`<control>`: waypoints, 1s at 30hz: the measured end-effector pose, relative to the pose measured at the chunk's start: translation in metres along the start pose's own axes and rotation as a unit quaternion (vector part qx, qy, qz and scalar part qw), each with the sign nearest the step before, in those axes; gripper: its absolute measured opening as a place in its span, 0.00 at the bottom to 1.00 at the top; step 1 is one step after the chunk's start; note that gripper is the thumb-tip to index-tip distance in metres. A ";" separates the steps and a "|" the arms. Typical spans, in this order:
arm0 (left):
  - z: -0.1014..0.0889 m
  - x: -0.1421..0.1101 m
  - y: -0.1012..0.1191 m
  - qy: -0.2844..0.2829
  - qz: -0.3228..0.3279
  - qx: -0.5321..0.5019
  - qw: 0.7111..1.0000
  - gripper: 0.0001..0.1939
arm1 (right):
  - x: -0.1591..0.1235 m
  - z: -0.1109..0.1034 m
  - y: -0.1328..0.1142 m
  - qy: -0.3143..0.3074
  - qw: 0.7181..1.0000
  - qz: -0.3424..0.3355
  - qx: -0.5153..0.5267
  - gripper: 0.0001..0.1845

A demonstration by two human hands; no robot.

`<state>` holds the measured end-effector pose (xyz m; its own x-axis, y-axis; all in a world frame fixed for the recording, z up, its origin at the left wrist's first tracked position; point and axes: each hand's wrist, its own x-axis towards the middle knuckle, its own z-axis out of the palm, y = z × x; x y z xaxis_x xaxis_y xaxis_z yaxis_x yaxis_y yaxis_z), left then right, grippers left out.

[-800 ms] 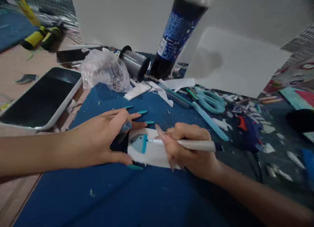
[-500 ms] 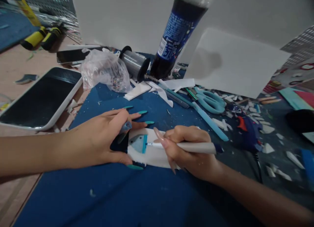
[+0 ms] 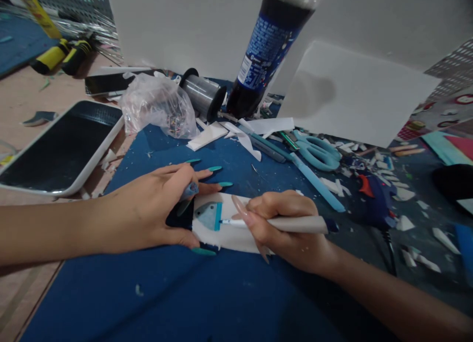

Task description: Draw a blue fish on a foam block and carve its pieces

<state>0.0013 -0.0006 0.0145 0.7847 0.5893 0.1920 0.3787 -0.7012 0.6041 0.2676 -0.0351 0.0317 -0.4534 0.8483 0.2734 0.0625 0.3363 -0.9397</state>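
My left hand (image 3: 148,211) lies on the blue mat (image 3: 177,292), fingers spread, pressing down the left end of a small white cut-out (image 3: 229,233) that has a grey and teal patch (image 3: 209,215). My right hand (image 3: 284,231) is closed around a grey marker (image 3: 295,224) lying nearly level, its tip touching the teal edge of the patch. The part of the cut-out under my left palm is hidden.
A tablet (image 3: 59,150) lies at the left. Behind stand a crumpled plastic bag (image 3: 157,105), a wire spool (image 3: 203,95), a dark soda bottle (image 3: 266,51) and a white sheet (image 3: 354,93). Teal scissors (image 3: 318,152), a glue gun (image 3: 373,199) and paper scraps lie right.
My right hand and the marker have slid a little downward along the teal edge. My left hand has stayed in place.
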 end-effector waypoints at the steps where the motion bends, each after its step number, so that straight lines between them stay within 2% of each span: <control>1: 0.000 0.000 0.000 -0.002 -0.001 -0.004 1.000 0.30 | 0.000 0.000 0.000 -0.003 1.000 0.001 0.002 0.25; 8: 0.003 0.002 -0.001 0.003 0.015 0.002 1.000 0.30 | -0.002 -0.001 -0.002 -0.043 0.998 0.031 0.042 0.26; 18: 0.002 0.001 -0.002 0.000 0.006 -0.001 1.000 0.29 | -0.003 0.000 0.001 -0.040 0.997 0.046 0.046 0.24; 21: 0.004 0.000 -0.003 -0.003 -0.002 -0.003 1.000 0.30 | -0.001 0.000 0.000 -0.034 0.998 0.032 0.036 0.25; 27: 0.008 -0.004 -0.006 0.023 -0.004 -0.019 1.000 0.30 | 0.000 0.000 -0.003 -0.041 0.998 0.040 0.036 0.26; 30: 0.006 -0.002 -0.004 0.004 -0.015 -0.016 1.000 0.29 | -0.001 0.000 -0.002 -0.048 0.997 0.048 0.035 0.25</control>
<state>0.0009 -0.0012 0.0069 0.7694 0.6131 0.1793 0.3858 -0.6697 0.6346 0.2678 -0.0369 0.0331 -0.5321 0.8308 0.1632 0.0489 0.2226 -0.9737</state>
